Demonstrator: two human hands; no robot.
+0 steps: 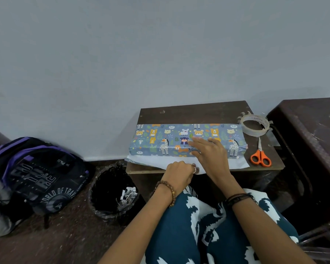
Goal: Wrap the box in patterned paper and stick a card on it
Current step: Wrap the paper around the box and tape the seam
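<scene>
Down by my lap, my left hand [181, 171] pinches the white paper flap [156, 161] at the table's [198, 112] near edge while my flat, open right hand [210, 151] presses the wrapped box [171, 139] mid-table, so I should pull it snug before taping.

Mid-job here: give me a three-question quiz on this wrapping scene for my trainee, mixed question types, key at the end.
1. True or false: the right hand lies flat on the wrapped box.
2. What does the left hand pinch? A) scissors B) white paper edge C) tape roll
3. Which tool lies nearer the person: the scissors or the tape roll?

Key: 1 true; 2 B, the paper edge; 3 scissors.
</scene>
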